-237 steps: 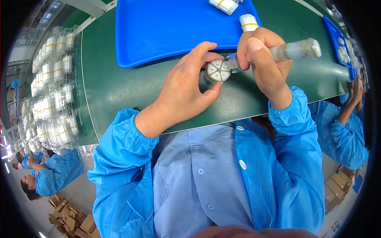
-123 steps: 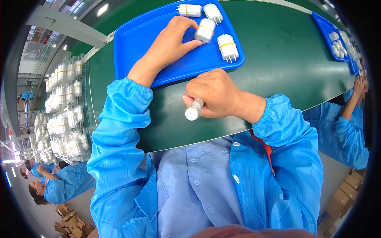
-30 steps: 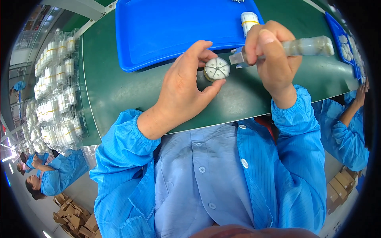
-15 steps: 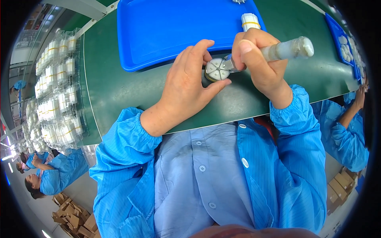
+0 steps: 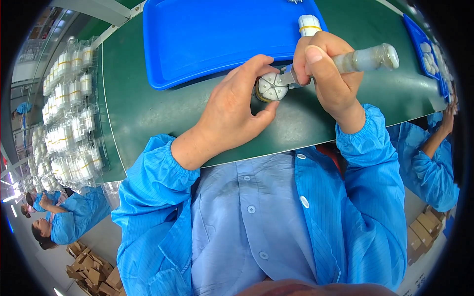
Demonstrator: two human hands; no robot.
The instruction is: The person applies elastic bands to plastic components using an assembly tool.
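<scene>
My left hand is closed, thumb and fingers pinching a round piece by its sides. The piece has a white top split into several wedge segments and a brownish rim. My right hand is wrapped round a scraper-like tool with a flat metal blade and a pale, translucent handle, whose end sticks out to the right. The blade reaches left to the upper right edge of the round piece; whether its tip is pressed in I cannot tell. Just beyond my right hand stands a white bundle tied with a yellow band.
A blue tray lies on the green table beyond my hands. Clear bags of banded white pieces crowd the left side. Another blue tray with white pieces is at the far right. Co-workers sit at both sides, near cardboard boxes.
The right hand and tool have shifted slightly right and up. The round piece has moved a little to the right, and my left thumb has drawn back slightly along its near side.
</scene>
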